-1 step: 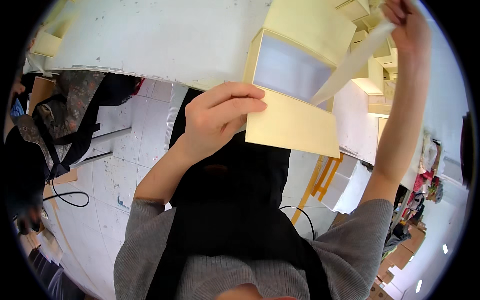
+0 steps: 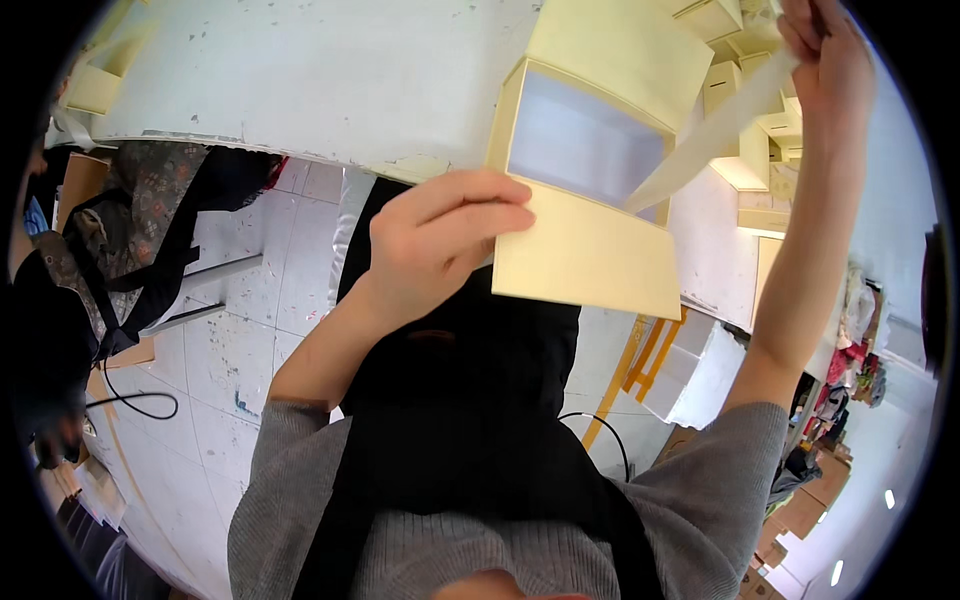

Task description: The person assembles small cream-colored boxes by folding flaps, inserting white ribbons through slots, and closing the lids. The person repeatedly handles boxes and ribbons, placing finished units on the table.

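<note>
Pinching a pale-yellow flap point(image 2: 590, 250) by its left end, the person's left hand point(image 2: 435, 240) is beside an open box point(image 2: 585, 130) at the surface's point(image 2: 300, 80) near edge. Higher up, the right hand point(image 2: 825, 65) clasps a whitish strip point(image 2: 710, 135) slanting down to the box.

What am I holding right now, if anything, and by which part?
Your right hand holds the strip by its upper end. Your left hand touches the box at its near side's left end; whether it grips cannot be told.
</note>
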Demonstrator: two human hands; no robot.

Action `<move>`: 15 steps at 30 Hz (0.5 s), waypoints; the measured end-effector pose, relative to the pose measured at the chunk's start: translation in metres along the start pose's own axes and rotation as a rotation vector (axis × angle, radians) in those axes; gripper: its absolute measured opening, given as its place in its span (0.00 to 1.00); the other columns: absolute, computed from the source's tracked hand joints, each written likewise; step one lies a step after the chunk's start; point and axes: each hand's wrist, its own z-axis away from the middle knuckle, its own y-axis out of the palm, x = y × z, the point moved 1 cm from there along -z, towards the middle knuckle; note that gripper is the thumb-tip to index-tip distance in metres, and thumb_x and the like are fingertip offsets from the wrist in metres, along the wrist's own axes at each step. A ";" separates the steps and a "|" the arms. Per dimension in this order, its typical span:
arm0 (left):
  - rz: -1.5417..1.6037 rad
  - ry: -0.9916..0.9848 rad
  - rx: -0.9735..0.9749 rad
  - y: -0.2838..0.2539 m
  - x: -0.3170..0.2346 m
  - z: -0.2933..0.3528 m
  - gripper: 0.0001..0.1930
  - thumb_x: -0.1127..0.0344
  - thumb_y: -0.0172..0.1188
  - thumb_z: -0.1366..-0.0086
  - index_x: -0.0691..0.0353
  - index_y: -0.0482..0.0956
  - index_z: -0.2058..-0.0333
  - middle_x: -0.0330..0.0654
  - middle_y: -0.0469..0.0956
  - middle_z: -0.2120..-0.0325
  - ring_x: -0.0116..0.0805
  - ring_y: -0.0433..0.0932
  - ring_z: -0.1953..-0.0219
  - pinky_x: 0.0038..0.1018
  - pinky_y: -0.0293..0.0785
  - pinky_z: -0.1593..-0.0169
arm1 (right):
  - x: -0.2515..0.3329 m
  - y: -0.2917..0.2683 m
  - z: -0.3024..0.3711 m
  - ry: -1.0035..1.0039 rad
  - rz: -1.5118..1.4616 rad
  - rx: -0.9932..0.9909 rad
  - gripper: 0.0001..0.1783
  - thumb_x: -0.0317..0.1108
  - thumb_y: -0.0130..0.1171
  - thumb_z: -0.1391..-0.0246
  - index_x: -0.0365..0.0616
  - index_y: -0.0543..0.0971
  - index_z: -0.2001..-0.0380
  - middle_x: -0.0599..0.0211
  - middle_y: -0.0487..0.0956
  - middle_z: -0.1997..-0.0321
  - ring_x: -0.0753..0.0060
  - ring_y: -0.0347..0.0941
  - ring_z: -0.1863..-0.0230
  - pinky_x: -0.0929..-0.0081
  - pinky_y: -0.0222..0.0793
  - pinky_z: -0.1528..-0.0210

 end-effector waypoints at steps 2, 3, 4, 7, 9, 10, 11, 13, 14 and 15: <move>0.008 0.068 0.002 0.001 0.001 0.007 0.11 0.82 0.64 0.53 0.66 0.82 0.68 0.45 0.81 0.66 0.37 0.81 0.68 0.24 0.78 0.67 | -0.010 -0.011 0.014 -0.013 0.610 -0.133 0.15 0.38 0.50 0.36 0.36 0.79 0.64 0.69 0.78 0.69 0.78 0.69 0.70 0.80 0.65 0.64; 0.012 0.092 -0.011 0.002 0.000 0.012 0.12 0.81 0.65 0.54 0.66 0.82 0.68 0.46 0.80 0.66 0.38 0.81 0.68 0.24 0.78 0.67 | -0.013 0.012 0.038 0.024 0.483 0.105 0.12 0.33 0.49 0.37 0.37 0.79 0.61 0.68 0.78 0.68 0.79 0.69 0.71 0.79 0.65 0.65; -0.027 0.107 -0.038 0.001 -0.004 0.020 0.12 0.81 0.65 0.54 0.67 0.82 0.67 0.47 0.80 0.66 0.38 0.81 0.67 0.25 0.78 0.67 | -0.023 0.039 0.057 0.074 0.311 0.378 0.11 0.28 0.48 0.39 0.39 0.79 0.59 0.67 0.79 0.67 0.79 0.69 0.71 0.79 0.66 0.65; -0.070 0.189 -0.006 0.005 -0.014 0.037 0.16 0.79 0.66 0.57 0.69 0.82 0.65 0.49 0.79 0.63 0.42 0.80 0.66 0.26 0.79 0.67 | -0.025 0.073 0.103 0.296 0.263 0.827 0.21 0.16 0.46 0.47 0.43 0.80 0.54 0.62 0.80 0.67 0.75 0.74 0.71 0.74 0.69 0.65; -0.057 0.223 0.038 0.008 -0.017 0.051 0.18 0.80 0.65 0.59 0.69 0.82 0.64 0.49 0.78 0.60 0.44 0.79 0.64 0.26 0.80 0.65 | -0.040 0.070 0.122 0.471 0.142 0.848 0.26 0.14 0.49 0.54 0.47 0.81 0.53 0.62 0.78 0.71 0.72 0.71 0.75 0.73 0.65 0.70; -0.052 0.205 0.044 0.008 -0.021 0.056 0.18 0.81 0.65 0.59 0.69 0.82 0.64 0.49 0.77 0.59 0.43 0.79 0.64 0.27 0.81 0.64 | -0.039 0.071 0.127 0.297 0.306 0.839 0.29 0.12 0.49 0.59 0.47 0.82 0.54 0.63 0.77 0.72 0.72 0.70 0.76 0.75 0.64 0.72; -0.056 0.197 0.042 0.009 -0.024 0.059 0.18 0.81 0.65 0.59 0.69 0.82 0.64 0.49 0.77 0.59 0.43 0.79 0.64 0.27 0.81 0.64 | -0.035 0.072 0.129 0.106 0.471 0.825 0.32 0.11 0.48 0.64 0.47 0.82 0.54 0.65 0.76 0.74 0.72 0.70 0.76 0.78 0.63 0.73; -0.092 0.243 0.055 0.009 -0.025 0.061 0.17 0.82 0.65 0.59 0.68 0.82 0.65 0.48 0.76 0.59 0.44 0.80 0.63 0.28 0.83 0.61 | -0.031 0.072 0.132 -0.076 0.596 0.821 0.34 0.11 0.48 0.69 0.48 0.84 0.56 0.65 0.75 0.75 0.71 0.70 0.77 0.80 0.63 0.75; -0.097 0.251 0.053 0.010 -0.025 0.062 0.17 0.82 0.65 0.59 0.68 0.82 0.65 0.47 0.76 0.59 0.44 0.80 0.63 0.29 0.83 0.60 | -0.029 0.072 0.131 -0.071 0.567 0.832 0.33 0.11 0.49 0.69 0.49 0.85 0.57 0.64 0.75 0.75 0.69 0.70 0.77 0.79 0.63 0.76; -0.103 0.260 0.050 0.010 -0.026 0.064 0.16 0.83 0.65 0.58 0.68 0.82 0.66 0.47 0.76 0.59 0.44 0.80 0.63 0.29 0.83 0.60 | -0.029 0.072 0.131 -0.065 0.537 0.844 0.33 0.12 0.50 0.70 0.49 0.85 0.58 0.63 0.75 0.76 0.67 0.71 0.77 0.78 0.63 0.76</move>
